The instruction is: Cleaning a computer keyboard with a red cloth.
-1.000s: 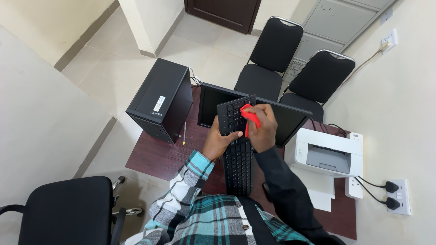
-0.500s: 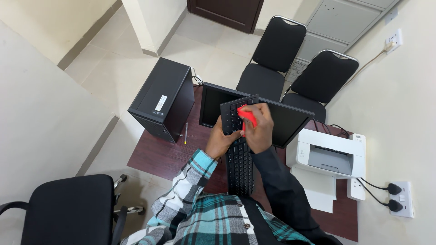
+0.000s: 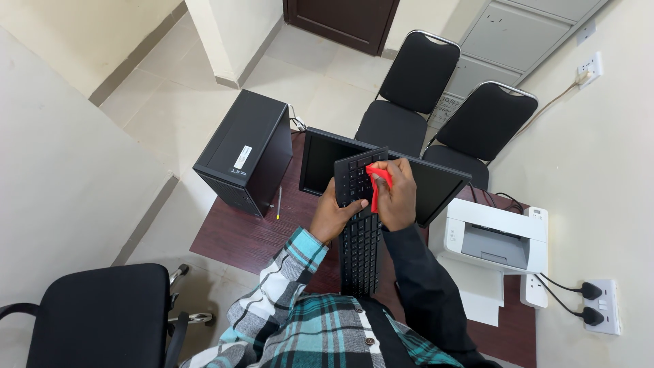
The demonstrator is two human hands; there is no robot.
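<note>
I hold a black keyboard (image 3: 359, 245) lengthwise in front of me, its far end raised over the desk. My left hand (image 3: 332, 216) grips its left edge about halfway up. My right hand (image 3: 396, 194) pinches a small red cloth (image 3: 377, 182) and presses it against the keys near the keyboard's far end. Behind the keyboard stands a black monitor (image 3: 320, 160) with a dark screen.
A black computer tower (image 3: 245, 151) sits at the left end of the dark wooden desk (image 3: 235, 235), a pen (image 3: 278, 202) beside it. A white printer (image 3: 496, 238) is on the right. Two black chairs (image 3: 477, 126) stand beyond; an office chair (image 3: 102, 315) is at lower left. Wall sockets (image 3: 599, 307) hold plugs.
My right hand has shifted the red cloth slightly over the far keys, with more cloth hanging down now. The left hand's grip and the keyboard stay almost unchanged.
</note>
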